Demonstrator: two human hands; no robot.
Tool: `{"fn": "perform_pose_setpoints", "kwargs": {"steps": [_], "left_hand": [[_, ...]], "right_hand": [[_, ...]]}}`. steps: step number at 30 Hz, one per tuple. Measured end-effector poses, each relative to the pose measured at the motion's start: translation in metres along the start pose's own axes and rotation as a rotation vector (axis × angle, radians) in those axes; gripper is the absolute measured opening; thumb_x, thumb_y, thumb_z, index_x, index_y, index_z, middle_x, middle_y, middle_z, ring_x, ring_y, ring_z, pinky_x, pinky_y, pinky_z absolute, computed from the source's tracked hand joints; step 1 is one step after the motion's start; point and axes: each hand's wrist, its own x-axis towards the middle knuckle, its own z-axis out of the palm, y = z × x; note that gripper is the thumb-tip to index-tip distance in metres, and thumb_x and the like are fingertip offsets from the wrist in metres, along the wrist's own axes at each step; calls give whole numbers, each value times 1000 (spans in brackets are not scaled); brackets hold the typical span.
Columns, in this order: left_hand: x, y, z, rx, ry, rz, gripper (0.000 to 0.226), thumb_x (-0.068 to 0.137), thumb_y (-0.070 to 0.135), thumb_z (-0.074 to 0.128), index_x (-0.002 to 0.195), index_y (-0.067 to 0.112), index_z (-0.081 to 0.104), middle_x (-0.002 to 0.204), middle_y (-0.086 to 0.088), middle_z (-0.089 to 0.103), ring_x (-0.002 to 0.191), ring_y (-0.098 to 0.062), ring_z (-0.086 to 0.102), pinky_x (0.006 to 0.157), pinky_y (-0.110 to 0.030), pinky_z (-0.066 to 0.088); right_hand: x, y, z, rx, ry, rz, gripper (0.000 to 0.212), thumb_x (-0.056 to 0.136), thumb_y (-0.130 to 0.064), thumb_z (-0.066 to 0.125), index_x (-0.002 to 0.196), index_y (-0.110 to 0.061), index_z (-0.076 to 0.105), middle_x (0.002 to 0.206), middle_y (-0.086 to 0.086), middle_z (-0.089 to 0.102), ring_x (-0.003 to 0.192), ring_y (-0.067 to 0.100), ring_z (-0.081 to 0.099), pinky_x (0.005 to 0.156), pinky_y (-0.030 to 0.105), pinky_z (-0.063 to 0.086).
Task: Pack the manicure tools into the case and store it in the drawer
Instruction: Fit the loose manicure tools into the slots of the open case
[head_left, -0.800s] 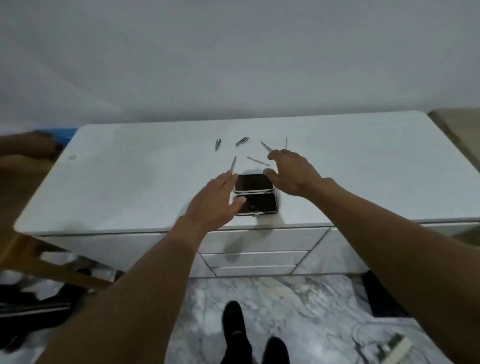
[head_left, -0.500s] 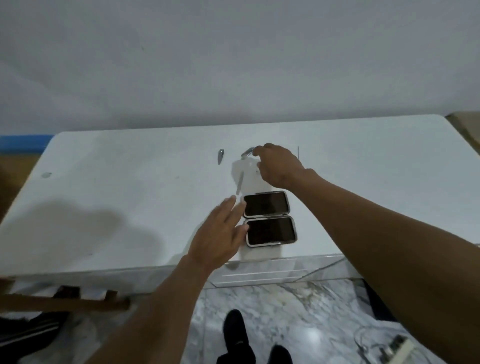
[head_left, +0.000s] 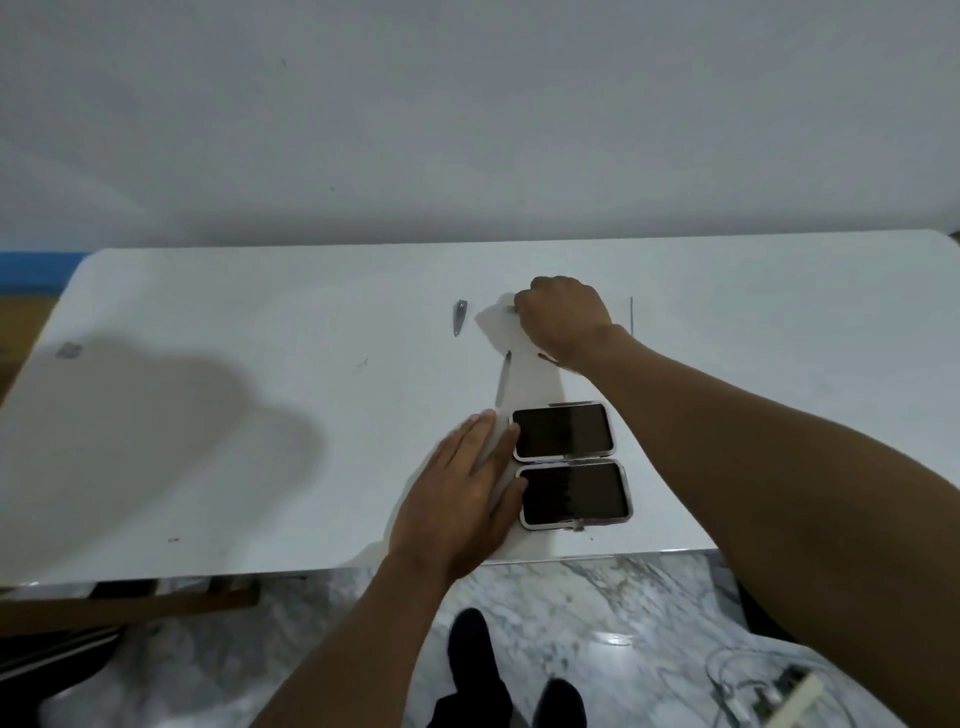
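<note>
The manicure case (head_left: 569, 465) lies open near the front edge of the white table (head_left: 260, 415), its two dark halves side by side. My left hand (head_left: 462, 499) rests flat on the table, fingertips touching the case's left rim. My right hand (head_left: 563, 317) is curled down over a small metal tool (head_left: 511, 310) behind the case; only the tool's tip shows. A nail clipper (head_left: 460, 318) lies to the left of that hand. A slim file (head_left: 503, 383) lies between the hands, a thin rod (head_left: 631, 315) to the right, and another tool's end (head_left: 545, 357) peeks out under my right wrist.
A plain wall rises behind the table. Below the front edge are a marble floor (head_left: 597, 613) and my dark-clad feet (head_left: 470, 654). Cables and a plug (head_left: 769, 691) lie at the bottom right. A wooden piece (head_left: 130, 605) sits at the lower left.
My head has moved closer over the table. My right hand has reached farther back and closed over the small tool. My left hand has settled flat beside the case.
</note>
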Motion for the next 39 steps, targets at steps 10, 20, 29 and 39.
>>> {"fn": "perform_pose_setpoints", "kwargs": {"steps": [10, 20, 29, 39], "left_hand": [[-2, 6, -3, 40, 169, 84, 48, 96, 34, 48, 132, 4, 58, 137, -15, 57, 129, -26, 49, 111, -30, 33], [-1, 20, -13, -35, -230, -152, 60, 103, 44, 28, 156, 23, 9, 164, -3, 5, 151, -19, 1, 120, -38, 2], [-2, 13, -22, -68, -363, -130, 66, 100, 50, 32, 155, 28, 2, 164, -1, -7, 150, -15, -11, 120, -36, -4], [-2, 3, -17, -43, -351, -68, 66, 100, 50, 30, 155, 27, 1, 164, -3, -9, 150, -18, -11, 120, -37, -4]], "right_hand": [[-100, 17, -19, 320, 109, -6, 23, 92, -15, 51, 93, -3, 70, 88, 17, 64, 86, 36, 60, 67, 35, 42], [-198, 19, 3, 401, 15, -19, 25, 92, -14, 50, 108, -14, 70, 105, 9, 71, 92, 30, 65, 79, 34, 46], [-208, 17, 16, 216, -35, -97, 22, 91, -4, 48, 99, -5, 69, 104, 16, 63, 91, 36, 61, 70, 29, 38], [-211, 0, 22, 242, -5, -80, 27, 89, -2, 52, 103, -11, 73, 105, 12, 66, 94, 32, 62, 76, 32, 46]]}}
